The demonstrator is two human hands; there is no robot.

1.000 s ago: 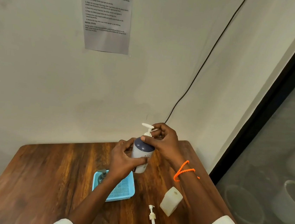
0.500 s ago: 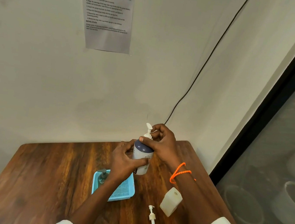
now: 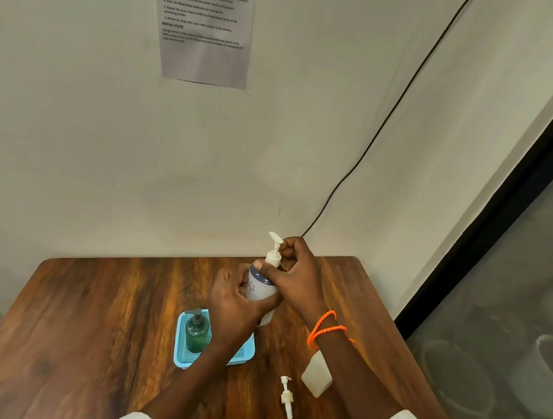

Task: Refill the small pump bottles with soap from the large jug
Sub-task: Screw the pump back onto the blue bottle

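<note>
1. Since the earlier frames the pump spout has turned from pointing left to pointing away toward the wall, and the green bottle (image 3: 197,333) now shows clear of the left forearm.
2. Head view: left hand (image 3: 235,303) is wrapped round the white pump bottle (image 3: 259,288), held above the table (image 3: 82,325).
3. Right hand (image 3: 295,273) pinches the pump head (image 3: 274,252) at the bottle's neck.
4. Below the left hand sits the blue basket (image 3: 180,358) holding the green bottle.
5. Beneath the right forearm lie a loose pump (image 3: 286,396) and a small white bottle (image 3: 316,377).
</note>
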